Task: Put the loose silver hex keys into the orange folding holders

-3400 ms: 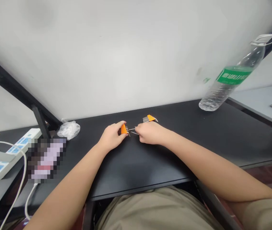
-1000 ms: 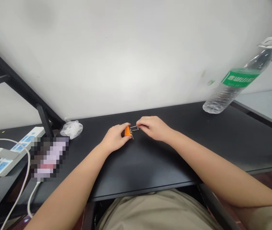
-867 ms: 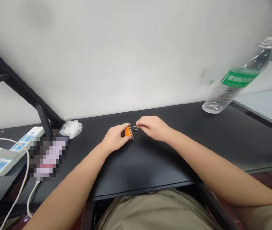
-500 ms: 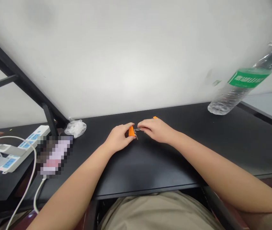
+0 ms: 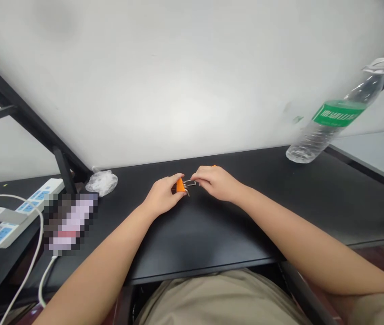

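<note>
Between the thumb and fingers of my left hand (image 5: 162,195) is an orange piece (image 5: 180,185) with several short metal parts on its right side. A thin metal loop (image 5: 191,183) reaches from it toward my right hand (image 5: 216,183). The fingers of my right hand are pinched together at the loop's right end, and a bit of orange (image 5: 215,166) shows behind that hand. How the loop joins the two sides is too small to tell. Both hands are just above the black table (image 5: 198,239).
A clear bottle with a green label (image 5: 339,113) stands at the right. On the left are a crumpled plastic bag (image 5: 102,182), a blurred-out phone (image 5: 73,221) on a white cable (image 5: 44,275), a power strip (image 5: 25,212) with plugs, and a black metal frame (image 5: 32,122).
The view has shifted slightly, so most things sit a little further left. The hands are slightly further apart and more of the metal loop shows between them.
</note>
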The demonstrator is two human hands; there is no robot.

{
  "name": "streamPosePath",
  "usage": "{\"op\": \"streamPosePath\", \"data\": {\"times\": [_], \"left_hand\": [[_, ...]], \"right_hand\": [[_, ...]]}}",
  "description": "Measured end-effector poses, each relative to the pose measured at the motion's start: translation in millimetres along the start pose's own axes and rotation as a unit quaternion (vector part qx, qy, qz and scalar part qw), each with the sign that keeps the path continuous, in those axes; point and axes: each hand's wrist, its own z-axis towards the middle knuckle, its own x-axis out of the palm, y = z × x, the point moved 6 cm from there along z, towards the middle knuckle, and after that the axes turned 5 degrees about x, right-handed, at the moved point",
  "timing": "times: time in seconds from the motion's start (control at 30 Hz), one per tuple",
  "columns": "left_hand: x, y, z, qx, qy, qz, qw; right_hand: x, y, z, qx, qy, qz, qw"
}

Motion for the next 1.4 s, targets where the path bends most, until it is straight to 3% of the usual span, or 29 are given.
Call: {"op": "streamPosePath", "data": {"times": [0.97,1.4], "left_hand": [[-0.4,-2.1,-1.5,-0.002,-0.006,-0.043,0.999],[-3.1,-7.4,0.2,0.024,0.005,0.019,1.0]], "right_hand": [[-7.3,1.6,-0.3,-0.008,-0.028,0.038,0.999],[-2.2,6.9,-2.0,-0.015,-0.015,-0.027,0.999]]}}
